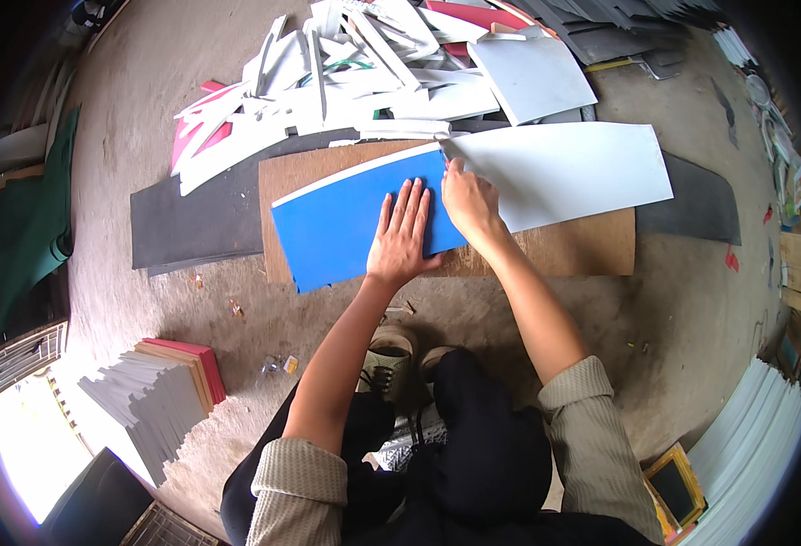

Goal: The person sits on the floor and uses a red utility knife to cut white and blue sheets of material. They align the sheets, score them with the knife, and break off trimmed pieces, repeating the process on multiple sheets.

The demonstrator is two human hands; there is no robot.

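Observation:
My left hand (pixel 402 238) lies flat with fingers stretched out, pressing on a blue rectangular sheet (pixel 327 223). This sheet rests slightly tilted on a larger white foam sheet (pixel 573 173), which reaches out to the right and shows as a thin strip along the blue sheet's far edge. My right hand (pixel 473 202) is closed around a slim utility knife (pixel 444 155), mostly hidden by the fingers. Its tip is at the blue sheet's far right corner, against the white sheet. Underneath lies a brown wooden board (pixel 591 247).
Beyond the board is a heap of white offcuts (pixel 364 73) with a pale grey panel (pixel 535 77). Dark grey sheets (pixel 196 218) stick out beneath the board. Stacked grey sheets (pixel 150 396) stand at lower left, white sheets (pixel 755 455) at lower right. My shoes (pixel 387 359) are close to the board.

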